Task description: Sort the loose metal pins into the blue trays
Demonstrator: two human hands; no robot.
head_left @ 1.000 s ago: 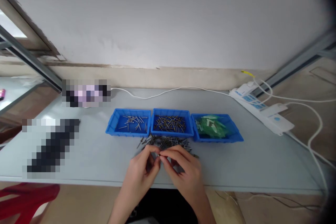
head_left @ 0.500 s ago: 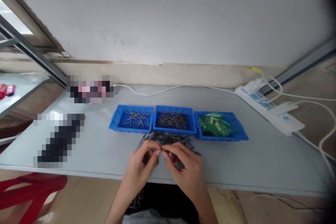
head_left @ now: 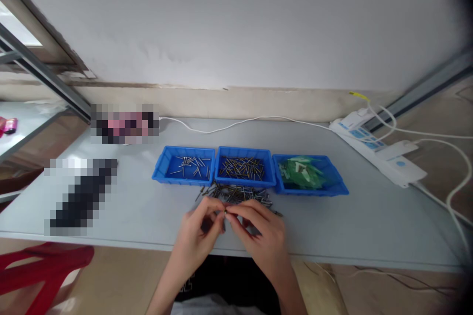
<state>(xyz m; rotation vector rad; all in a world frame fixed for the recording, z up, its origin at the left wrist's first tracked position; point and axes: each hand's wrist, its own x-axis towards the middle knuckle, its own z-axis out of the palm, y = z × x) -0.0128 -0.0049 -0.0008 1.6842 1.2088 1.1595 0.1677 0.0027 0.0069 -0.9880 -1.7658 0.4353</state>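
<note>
Above the near part of the table, the fingertips of my left hand [head_left: 199,229] and my right hand [head_left: 260,229] meet in a pinch. Between them is a small metal piece [head_left: 225,210], mostly hidden by the fingers, so its exact kind cannot be made out. Just beyond lies a loose pile of thin metal pins [head_left: 240,193], some with thicker ends, partly covered by my hands. Behind the pile are a left blue tray [head_left: 170,162] with scattered silver pins and a middle blue tray [head_left: 246,151] with many darker, brassy-looking pins.
On the right, a blue tray [head_left: 334,177] holds green plastic bags [head_left: 305,174]. A white power strip [head_left: 384,152] with cables lies farther right. Pixelated dark and pink items are at the left. A red stool [head_left: 48,266] stands below the table's front edge [head_left: 121,244].
Both hands stay pinched together in nearly the same place, with the small piece shifted slightly between the fingertips. The whole view has moved a little.
</note>
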